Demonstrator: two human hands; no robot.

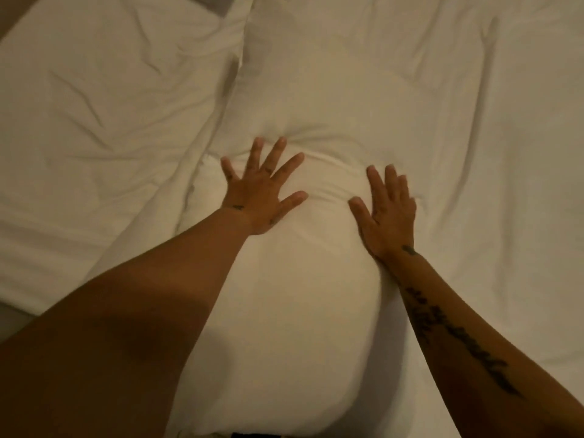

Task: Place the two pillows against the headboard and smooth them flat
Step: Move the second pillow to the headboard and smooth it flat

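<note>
A plump white fabric pillow [284, 311] fills the near centre of the view, lying lengthwise away from the viewer on white bedding. Its near end bulges smooth and rounded; its far half is creased, with folds bunched just ahead of the fingertips. The near edge of this pillow is cut off by the bottom of the frame, where a small dark strip shows that cannot be identified.

Two bare forearms reach in from the bottom corners. The right forearm carries dark tattooed script too blurred to read.

The left hand [259, 197] lies palm down on the middle of the pillow, fingers spread wide and flat, pressing the cloth and gripping nothing. The right hand [390, 213] presses palm down on the pillow's right side, fingers extended and close together, thumb apart, its edge sinking into the crease where the pillow meets the white wrinkled sheet [505, 184]. It grips nothing either.

Beyond and to the left lies a second white pillow [110, 105], flatter and heavily wrinkled, its edge touching the first along a shadowed seam. Its left side runs out of frame.

The light is dim and yellowish, so fabric edges are hard to separate. A dark sliver sits at the top left corner; what it is cannot be told.
</note>
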